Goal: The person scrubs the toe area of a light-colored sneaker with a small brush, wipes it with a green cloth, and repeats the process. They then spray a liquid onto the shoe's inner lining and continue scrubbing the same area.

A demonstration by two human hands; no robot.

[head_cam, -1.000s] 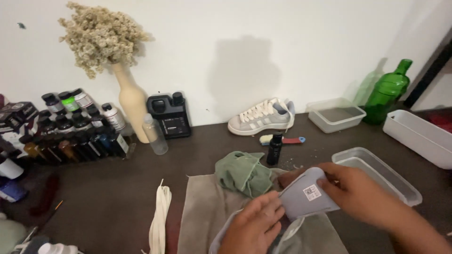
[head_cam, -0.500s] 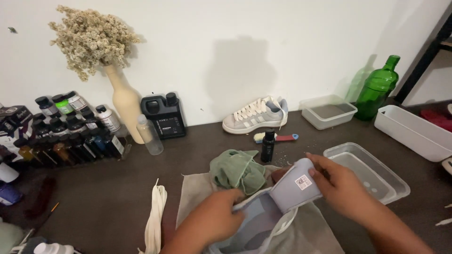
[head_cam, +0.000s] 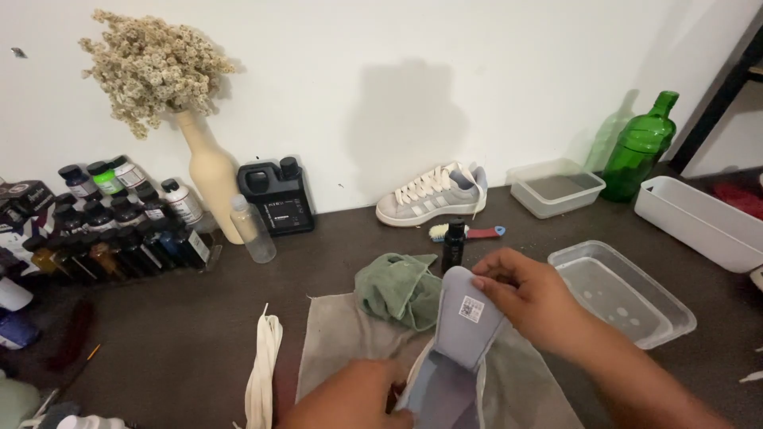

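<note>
We see the right hand (head_cam: 531, 295) with its grip clenched on the upper edge of a grey shoe tongue (head_cam: 465, 318), thumb over the small label. The tongue stands just right of the green cloth (head_cam: 400, 287), above the beige towel (head_cam: 342, 349) on the bench (head_cam: 175, 334). The left hand (head_cam: 358, 393), below the cloth, presses on the grey shoe (head_cam: 441, 393); we cannot tell its grip. A clear tub (head_cam: 628, 290) lies right of the cloth.

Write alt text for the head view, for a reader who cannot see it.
A person's right hand pulls up the grey tongue of a sneaker steadied by the left hand over a beige cloth. A crumpled green cloth and clear plastic tub sit nearby.
</note>
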